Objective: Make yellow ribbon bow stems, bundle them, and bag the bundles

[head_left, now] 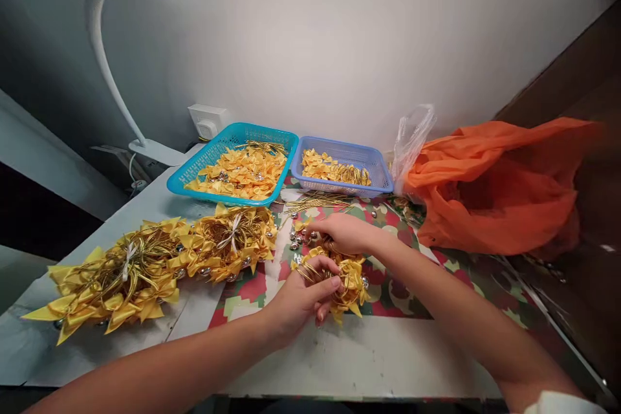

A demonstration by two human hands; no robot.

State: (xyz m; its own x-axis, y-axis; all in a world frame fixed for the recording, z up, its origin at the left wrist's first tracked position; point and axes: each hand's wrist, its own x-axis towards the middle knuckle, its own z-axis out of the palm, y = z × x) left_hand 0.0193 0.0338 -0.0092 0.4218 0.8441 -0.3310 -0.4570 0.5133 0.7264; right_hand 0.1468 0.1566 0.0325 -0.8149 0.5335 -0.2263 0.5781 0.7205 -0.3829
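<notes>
My left hand (310, 294) is closed around the gold cords of a bunch of yellow ribbon bows (352, 281) with small silver bells, low over the front middle of the table. Just beyond it, my right hand (342, 233) reaches down with bent fingers to a yellow bow beside loose silver bells (295, 239). Its fingertips are partly hidden, so I cannot tell whether they grip anything. To the left lie two finished-looking bunches of yellow bows, one nearer (111, 278) and one farther (233, 239), each with gold cords tied by a white strip.
A turquoise basket (174, 181) and a lilac basket (383, 171) hold yellow bows and gold cords at the back. Loose gold cords (320, 202) lie before them. An orange bag (504, 207) and a clear plastic bag (412, 142) stand right. A clip lamp (101, 45) rises left.
</notes>
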